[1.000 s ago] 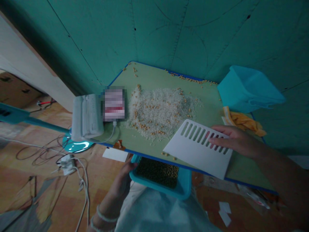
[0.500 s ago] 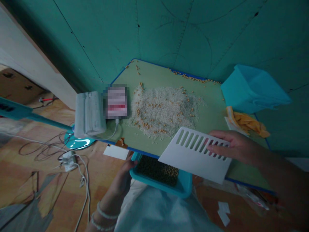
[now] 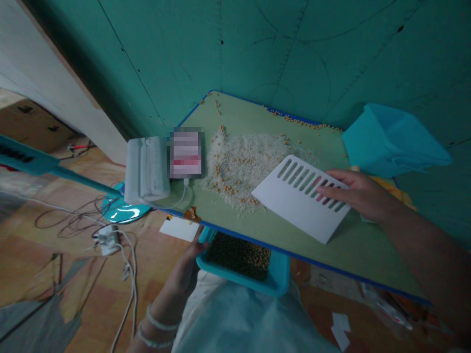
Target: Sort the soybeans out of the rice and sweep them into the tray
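My right hand (image 3: 355, 192) is closed on a white slotted plastic scraper (image 3: 305, 198), its thumb lying over the slots. The scraper is tilted over the front right of a pile of white rice-like grains (image 3: 246, 157) mixed with yellow beans. My left hand (image 3: 191, 262) grips the left end of a turquoise tray (image 3: 277, 282) just below the table's front edge, over my lap. Inside the tray are small dark green beans (image 3: 231, 255) and a patch of yellow beans (image 3: 259, 257) on the right. The fingers of my left hand are partly hidden by the tray.
The table (image 3: 331, 255) has a blue rim against a green wall. A turquoise bin (image 3: 390, 139) and orange cloth (image 3: 395, 189) stand at the right. At the left are a pale case (image 3: 147, 169) and a blurred-out device with a cable. Cords and a power strip (image 3: 107, 239) lie on the floor.
My right hand has carried the scraper away from me, from over the table's front edge to over the table and the pile's edge. My left hand and the tray stay nearly in place.
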The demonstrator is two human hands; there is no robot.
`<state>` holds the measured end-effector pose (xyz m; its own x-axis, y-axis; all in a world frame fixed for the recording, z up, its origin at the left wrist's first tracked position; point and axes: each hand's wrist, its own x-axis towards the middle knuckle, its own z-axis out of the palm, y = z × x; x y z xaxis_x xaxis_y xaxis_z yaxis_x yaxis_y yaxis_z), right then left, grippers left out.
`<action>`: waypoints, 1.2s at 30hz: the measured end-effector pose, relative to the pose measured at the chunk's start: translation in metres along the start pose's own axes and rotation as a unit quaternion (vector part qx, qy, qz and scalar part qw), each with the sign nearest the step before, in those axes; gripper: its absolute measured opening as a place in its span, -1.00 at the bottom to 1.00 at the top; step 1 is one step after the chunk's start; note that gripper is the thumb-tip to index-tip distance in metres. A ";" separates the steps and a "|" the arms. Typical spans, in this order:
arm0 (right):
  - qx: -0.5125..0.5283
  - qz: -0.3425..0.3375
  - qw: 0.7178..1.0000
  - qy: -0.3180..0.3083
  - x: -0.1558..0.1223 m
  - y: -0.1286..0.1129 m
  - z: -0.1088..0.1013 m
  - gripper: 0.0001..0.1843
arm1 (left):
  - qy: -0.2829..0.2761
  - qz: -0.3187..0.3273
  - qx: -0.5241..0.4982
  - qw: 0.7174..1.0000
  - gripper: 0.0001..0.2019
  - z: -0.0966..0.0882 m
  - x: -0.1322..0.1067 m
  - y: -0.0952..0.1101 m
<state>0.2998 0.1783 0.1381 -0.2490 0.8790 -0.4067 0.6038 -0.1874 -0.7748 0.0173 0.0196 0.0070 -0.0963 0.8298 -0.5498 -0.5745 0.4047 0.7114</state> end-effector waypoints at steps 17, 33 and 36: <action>0.008 -0.013 0.999 -0.035 0.000 -0.007 0.010 -0.74 | 0.010 -0.019 0.011 1.000 -0.50 -0.002 -0.001 0.006; 0.004 -0.030 0.997 -0.066 0.013 -0.013 0.025 -0.77 | 0.032 -0.021 0.013 0.999 -0.56 -0.003 -0.002 0.005; 0.009 -0.039 0.996 -0.077 0.017 -0.012 0.028 -0.76 | 0.032 -0.017 0.012 0.999 -0.56 -0.005 -0.002 0.006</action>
<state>0.2671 0.1827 0.1265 -0.4097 0.8133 -0.4132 0.5650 -0.1293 -0.8149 0.0103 0.0188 0.0101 -0.1293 0.7899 -0.5994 -0.5582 0.4416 0.7024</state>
